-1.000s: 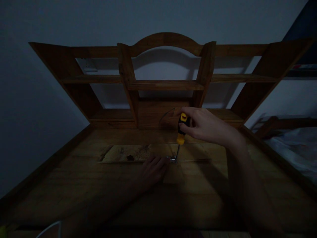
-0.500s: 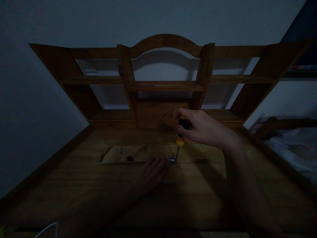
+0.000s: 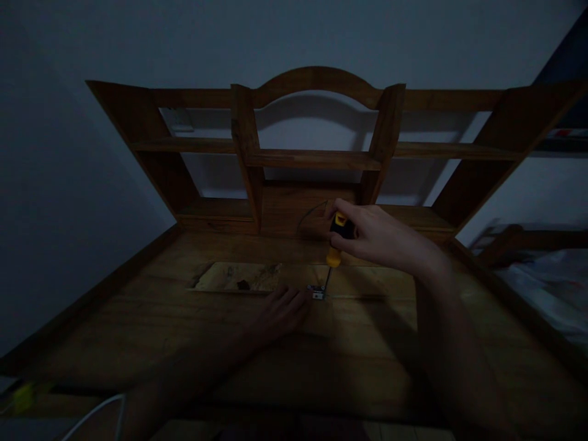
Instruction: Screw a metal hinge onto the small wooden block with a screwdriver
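Observation:
In the head view my right hand (image 3: 367, 236) is closed around the yellow and black handle of a screwdriver (image 3: 334, 256). The screwdriver points down, slightly tilted, with its tip at a small metal hinge-like fitting (image 3: 316, 294) on the wooden desktop (image 3: 220, 343). My left hand (image 3: 285, 311) lies low on the wood just left of the fitting, fingers stretched forward and fingertips at its edge. Deep shadow partly hides its thumb and fingertips. To its left a pale, rough-edged recess (image 3: 234, 277) shows in the desktop, with a dark patch in it.
Behind the desktop stands a wooden shelf unit (image 3: 315, 160) with an arched top, against a wall (image 3: 206, 37). A thin dark cable (image 3: 310, 211) curves in front of its back panel. A yellow object (image 3: 24, 397) is at lower left, and whitish plastic (image 3: 528, 288) lies at right.
My view has shifted a little, so the shelf unit appears farther right. The screwdriver stays at the fitting in my right hand, and my left hand stays beside it.

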The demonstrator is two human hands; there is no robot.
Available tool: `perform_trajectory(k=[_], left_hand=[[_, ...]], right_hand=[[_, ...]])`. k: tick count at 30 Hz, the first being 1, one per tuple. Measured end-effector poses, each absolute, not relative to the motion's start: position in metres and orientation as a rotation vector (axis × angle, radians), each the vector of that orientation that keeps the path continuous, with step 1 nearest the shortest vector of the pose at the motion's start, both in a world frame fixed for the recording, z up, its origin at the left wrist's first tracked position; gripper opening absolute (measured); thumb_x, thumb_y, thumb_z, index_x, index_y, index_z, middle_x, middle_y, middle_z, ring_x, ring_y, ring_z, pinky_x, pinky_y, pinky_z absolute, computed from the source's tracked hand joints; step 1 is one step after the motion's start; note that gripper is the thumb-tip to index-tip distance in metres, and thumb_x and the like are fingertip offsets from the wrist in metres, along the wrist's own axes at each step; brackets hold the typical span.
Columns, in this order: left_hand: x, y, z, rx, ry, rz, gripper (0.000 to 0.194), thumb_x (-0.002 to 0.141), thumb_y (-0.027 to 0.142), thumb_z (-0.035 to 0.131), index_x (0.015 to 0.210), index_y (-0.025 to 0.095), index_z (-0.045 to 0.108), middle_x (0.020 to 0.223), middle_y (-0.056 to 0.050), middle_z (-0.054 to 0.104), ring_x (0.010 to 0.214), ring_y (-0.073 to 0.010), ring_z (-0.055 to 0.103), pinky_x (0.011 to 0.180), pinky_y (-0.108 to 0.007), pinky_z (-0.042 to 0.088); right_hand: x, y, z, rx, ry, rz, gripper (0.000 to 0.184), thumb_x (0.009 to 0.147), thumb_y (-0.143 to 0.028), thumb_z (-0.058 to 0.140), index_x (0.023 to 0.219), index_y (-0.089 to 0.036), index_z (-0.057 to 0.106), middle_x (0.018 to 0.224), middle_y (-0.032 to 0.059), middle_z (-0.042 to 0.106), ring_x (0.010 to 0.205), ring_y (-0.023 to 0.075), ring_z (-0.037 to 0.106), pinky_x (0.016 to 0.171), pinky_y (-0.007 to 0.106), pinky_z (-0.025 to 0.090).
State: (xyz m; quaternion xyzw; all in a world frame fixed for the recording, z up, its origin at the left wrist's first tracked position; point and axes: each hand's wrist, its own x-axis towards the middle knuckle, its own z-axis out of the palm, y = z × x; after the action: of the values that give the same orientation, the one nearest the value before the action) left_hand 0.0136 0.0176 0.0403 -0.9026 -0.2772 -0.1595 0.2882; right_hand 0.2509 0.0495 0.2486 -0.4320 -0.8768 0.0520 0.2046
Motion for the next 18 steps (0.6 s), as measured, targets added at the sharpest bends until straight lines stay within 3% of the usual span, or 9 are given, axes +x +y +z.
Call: perform_trajectory(k=[6, 12, 18], left_hand=[[0.0136, 0.0227, 0.0316, -2.380, -0.763, -0.425, 0.030, 0.099, 0.012, 0.043, 0.126, 0.012, 0.055, 0.107, -0.010, 0.064, 0.095, -0.0212, 0.059, 0.089, -0.039, 0.047], [0.0125, 0.0205, 0.0355, -2.397, -0.800, -0.419, 0.032, 0.100, 0.012, 0.041, 0.128, 0.011, 0.055, 0.110, -0.011, 0.064, 0.099, -0.0228, 0.059, 0.090, -0.039, 0.046], [0.0138, 0.0211, 0.0369, -2.459, -0.872, -0.500, 0.028, 0.099, 0.012, 0.044, 0.122, 0.014, 0.060, 0.109, -0.009, 0.067, 0.097, -0.0221, 0.061, 0.084, -0.036, 0.047]], right_hand=[[0.2507, 0.0484, 0.2487, -1.211, -2.433, 0.098, 0.023, 0.090, -0.036, 0.054, 0.108, -0.022, 0.058, 0.091, 0.0047, 0.067, 0.081, 0.0203, 0.063, 0.074, 0.031, 0.041], [0.2474, 0.0480, 0.2490, -1.008, -2.458, 0.137, 0.024, 0.087, -0.024, 0.058, 0.111, -0.021, 0.059, 0.102, 0.0029, 0.067, 0.085, 0.0172, 0.062, 0.074, 0.028, 0.041], [0.2440, 0.0483, 0.2477, -1.101, -2.434, 0.018, 0.030, 0.092, -0.048, 0.059, 0.106, -0.021, 0.060, 0.094, 0.0041, 0.068, 0.086, 0.0207, 0.063, 0.074, 0.030, 0.040]])
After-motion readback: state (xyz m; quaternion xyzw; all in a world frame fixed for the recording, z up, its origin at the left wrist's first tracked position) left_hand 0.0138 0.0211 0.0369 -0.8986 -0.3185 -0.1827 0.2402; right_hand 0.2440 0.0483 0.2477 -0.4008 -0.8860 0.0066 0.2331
